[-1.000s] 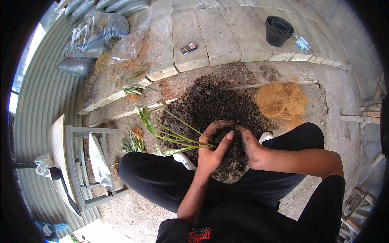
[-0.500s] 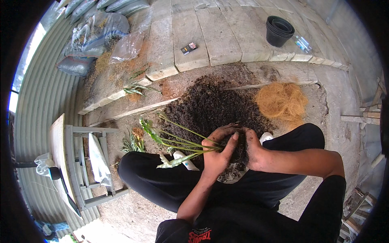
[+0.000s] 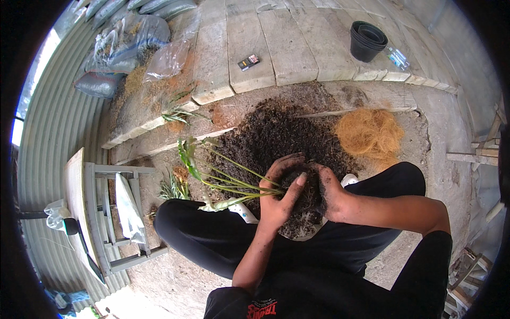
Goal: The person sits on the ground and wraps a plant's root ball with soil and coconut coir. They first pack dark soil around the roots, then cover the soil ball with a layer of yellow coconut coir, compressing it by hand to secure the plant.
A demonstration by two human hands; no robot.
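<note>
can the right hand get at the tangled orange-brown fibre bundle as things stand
Probably yes: the fibre bundle lies uncovered, ahead and to the right. The soil-smeared right hand would first have to leave the dark soil clump that it cups with the left hand.

Soft daylight fills the scene evenly, strongest from the left, where a gap beside the corrugated wall (image 3: 58, 133) burns out to white with a bluish fringe. The concrete floor (image 3: 159, 287) at lower left is also washed out. Shadows are faint and diffuse; the black trousers (image 3: 207, 234) and dark soil (image 3: 281, 133) swallow fine detail. Clear plastic (image 3: 167, 61) carries pale glints. The hands (image 3: 277, 199) look reasonably sharp, while the far right edge turns hazy and soft. Fisheye distortion bows the planks (image 3: 289, 45), and black vignetting rounds off the corners.
</note>
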